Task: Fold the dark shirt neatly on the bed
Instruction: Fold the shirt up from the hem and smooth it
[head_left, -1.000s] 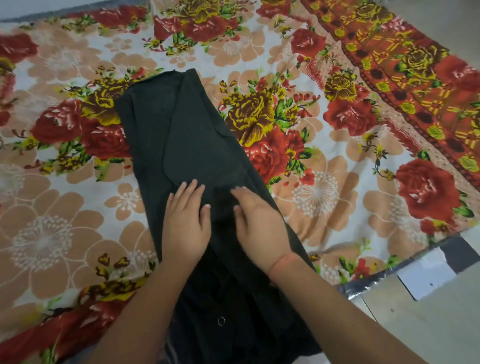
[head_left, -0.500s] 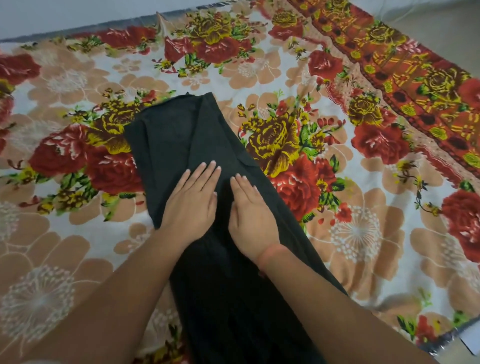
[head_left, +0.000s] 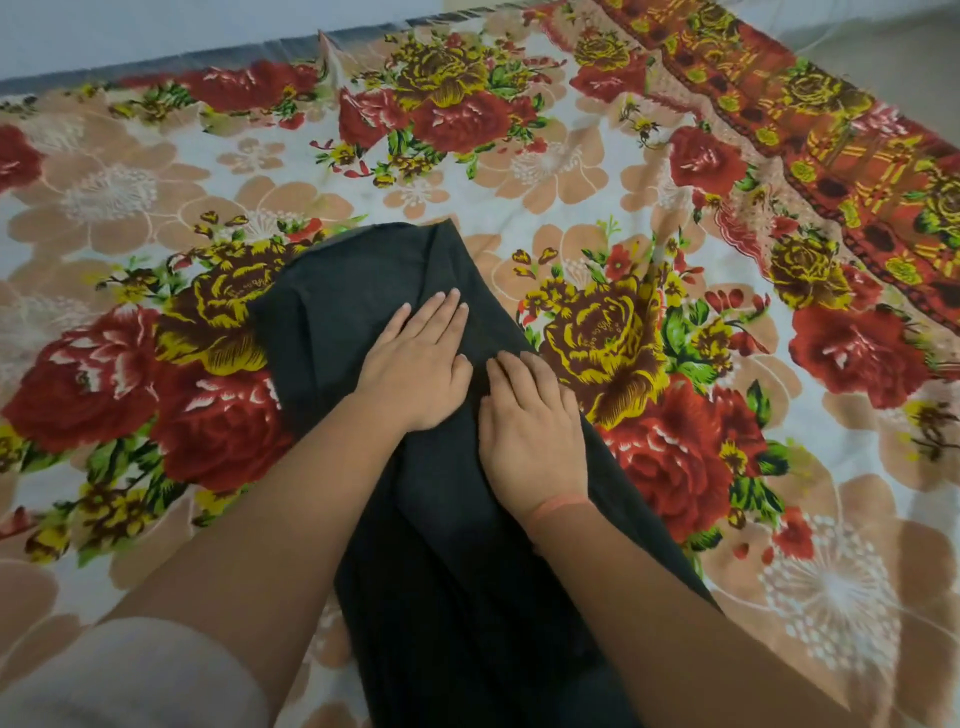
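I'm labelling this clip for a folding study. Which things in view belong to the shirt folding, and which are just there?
Part of the job:
- dark shirt, folded into a long strip
- left hand, flat on it
- right hand, flat on it
- flowered bedsheet, the surface under the shirt

Just there:
- thread band on the right wrist
- floor past the bed

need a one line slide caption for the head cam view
Left hand and right hand press flat on a dark shirt over a floral bedsheet.

Matt dark cloth shirt (head_left: 363, 291)
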